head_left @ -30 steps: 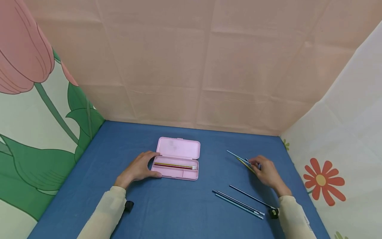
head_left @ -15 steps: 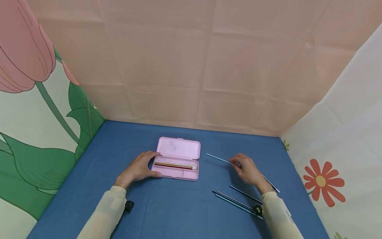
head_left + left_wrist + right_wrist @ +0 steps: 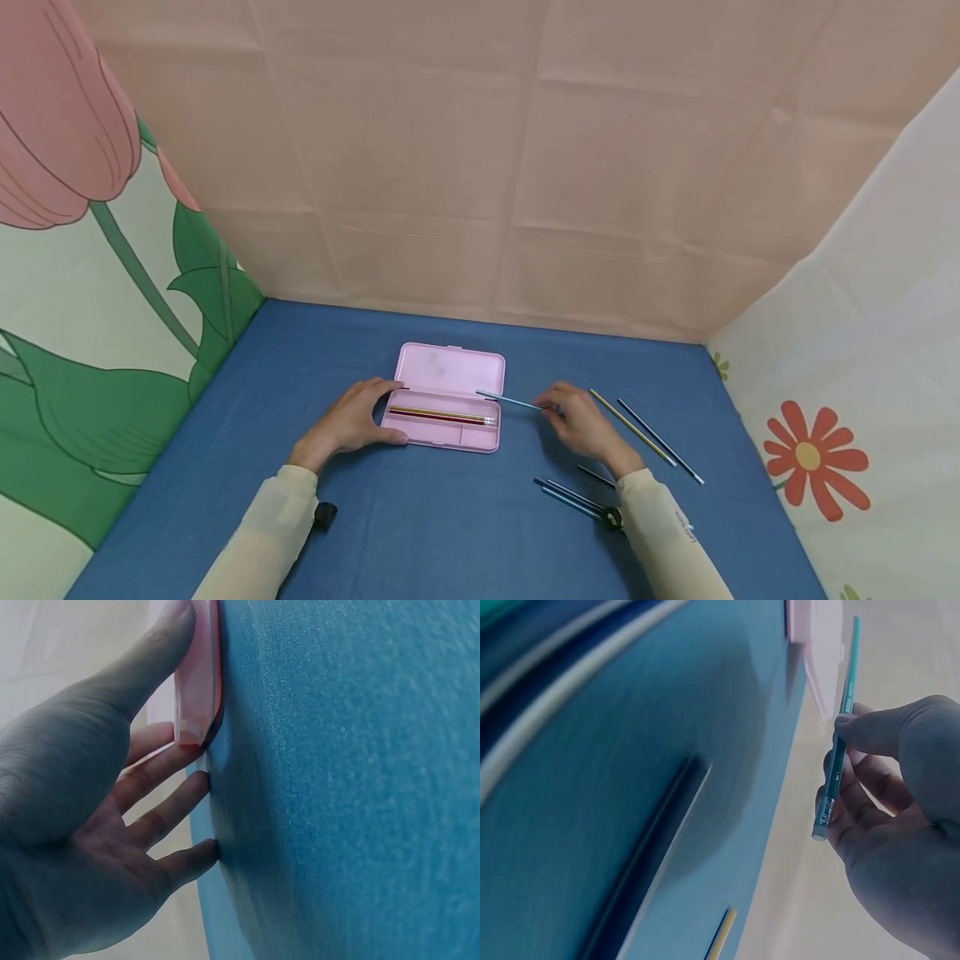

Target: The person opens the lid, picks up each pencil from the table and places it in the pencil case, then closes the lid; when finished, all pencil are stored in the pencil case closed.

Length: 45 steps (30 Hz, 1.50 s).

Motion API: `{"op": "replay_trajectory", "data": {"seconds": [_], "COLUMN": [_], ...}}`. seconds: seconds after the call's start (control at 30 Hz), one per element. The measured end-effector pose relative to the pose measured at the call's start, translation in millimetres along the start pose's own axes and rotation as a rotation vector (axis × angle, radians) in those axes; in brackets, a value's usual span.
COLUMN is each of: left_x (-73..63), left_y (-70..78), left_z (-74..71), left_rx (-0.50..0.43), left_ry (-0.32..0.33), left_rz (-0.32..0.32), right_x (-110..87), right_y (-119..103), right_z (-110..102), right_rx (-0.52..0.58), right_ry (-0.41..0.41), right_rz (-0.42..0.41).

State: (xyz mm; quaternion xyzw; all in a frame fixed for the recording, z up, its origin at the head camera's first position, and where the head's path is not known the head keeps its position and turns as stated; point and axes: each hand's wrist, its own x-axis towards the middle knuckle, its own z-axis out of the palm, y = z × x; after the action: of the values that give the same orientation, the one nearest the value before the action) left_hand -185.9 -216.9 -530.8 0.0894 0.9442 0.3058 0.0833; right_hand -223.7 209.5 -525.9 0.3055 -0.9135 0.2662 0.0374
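Observation:
A pink pencil case (image 3: 427, 428) lies open on the blue cloth, its lid (image 3: 450, 371) folded back. Yellow and dark red pencils (image 3: 435, 414) lie lengthwise in its rear compartment. My left hand (image 3: 348, 423) grips the case's left end, thumb at the front edge and fingers at the back; the left wrist view shows the thumb (image 3: 161, 645) against its side. With thumb and fingertips my right hand (image 3: 581, 423) pinches a light blue pencil (image 3: 510, 401) near its eraser end. The pencil is raised, its far tip overlapping the case's right hinge corner in the head view.
To the right of my right hand lie a yellow pencil (image 3: 633, 427) and a dark blue pencil (image 3: 660, 440). Several blue pencils (image 3: 566, 494) lie nearer me, partly hidden by the right sleeve (image 3: 667, 533). A beige cloth wall (image 3: 480, 167) rises behind the table.
My right hand has lifted the light blue pencil and carried it left to the case, leaving the yellow pencil and a dark blue one uncovered. My left hand stays put.

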Motion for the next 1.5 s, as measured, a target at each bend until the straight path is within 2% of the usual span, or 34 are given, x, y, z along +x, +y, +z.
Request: {"op": "replay_trajectory", "data": {"seconds": [0.43, 0.83, 1.1, 1.5], "left_x": [-0.4, -0.7, -0.1, 1.3], "left_y": [1.2, 0.5, -0.3, -1.7], "left_z": [-0.4, 0.5, 0.3, 1.2], "left_rx": [0.001, -0.001, -0.001, 0.003], "left_ry": [0.002, 0.004, 0.004, 0.001], "left_rz": [0.008, 0.008, 0.018, 0.016], "right_x": [30.5, 54.9, 71.5, 88.8], "right_y": [-30, -50, -64, -72], "right_z": [20, 41, 52, 66], "right_rx": [0.027, 0.031, 0.048, 0.040], "right_ry": [-0.050, -0.097, -0.157, -0.201], "right_rz": [-0.114, -0.139, -0.152, -0.168]}}
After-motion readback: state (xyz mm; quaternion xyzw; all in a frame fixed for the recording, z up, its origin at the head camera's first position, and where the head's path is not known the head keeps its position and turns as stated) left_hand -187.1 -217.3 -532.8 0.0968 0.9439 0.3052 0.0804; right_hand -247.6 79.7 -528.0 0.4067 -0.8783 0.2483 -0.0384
